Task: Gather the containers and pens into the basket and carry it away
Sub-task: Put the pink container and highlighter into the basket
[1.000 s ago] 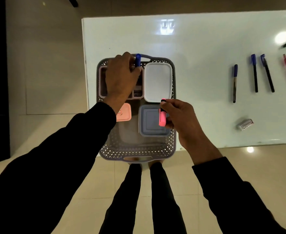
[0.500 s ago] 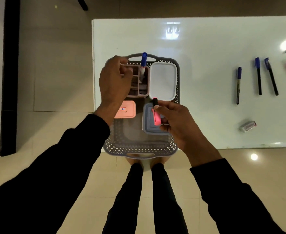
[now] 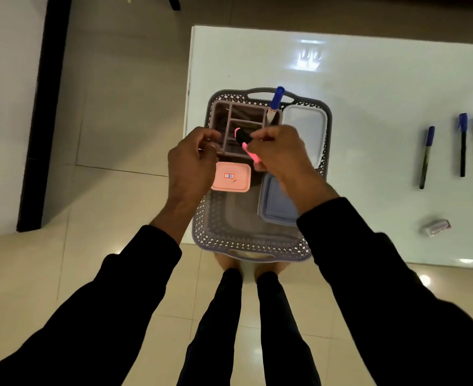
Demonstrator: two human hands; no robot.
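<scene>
Both arms in black sleeves reach forward. Left hand point(image 3: 193, 160) loosely curled, fingertips pinched, nothing visibly held. Right hand point(image 3: 281, 154) pinching pink highlighter point(image 3: 247, 144), knuckles up, close beside left.

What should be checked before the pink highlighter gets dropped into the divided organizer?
1. Right hand grips pink highlighter: ok.
2. Highlighter tip over an organizer slot: ok.
3. Left hand steadies the organizer: cannot tell.
4. Blue marker stands clear in its own slot: ok.
5. Three pens on the table gathered: not ok.
6. Basket fully on the table: not ok, near edge overhangs.
</scene>
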